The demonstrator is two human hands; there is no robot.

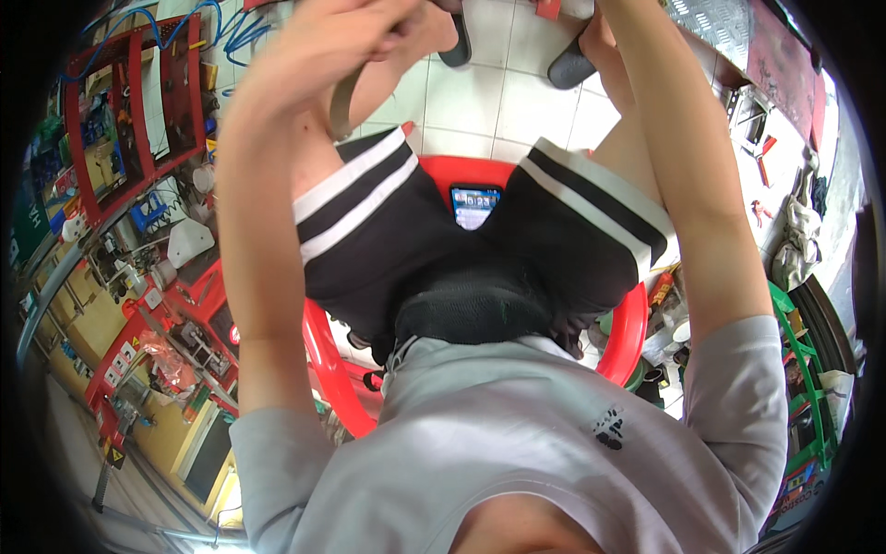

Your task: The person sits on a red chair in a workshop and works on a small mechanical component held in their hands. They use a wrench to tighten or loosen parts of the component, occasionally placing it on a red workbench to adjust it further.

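My left hand (374,30) is raised at the top edge, beyond my left knee. Its fingers look curled, and part of the hand is cut off, so whatever they hold is hidden. My right forearm (669,120) stretches forward past my right knee, with the hand itself outside the picture. Between my thighs a smartphone (476,203) with a lit screen lies on the red plastic chair (629,337) on which I sit. Neither arm touches the phone.
White floor tiles (466,97) spread ahead, around my dark sandals (572,66). On the left stand a red metal rack (134,111), a blue hose (226,37) and assorted tools. To the right are a red-handled tool (765,159), a cloth bag (797,238) and a green rack (810,392).
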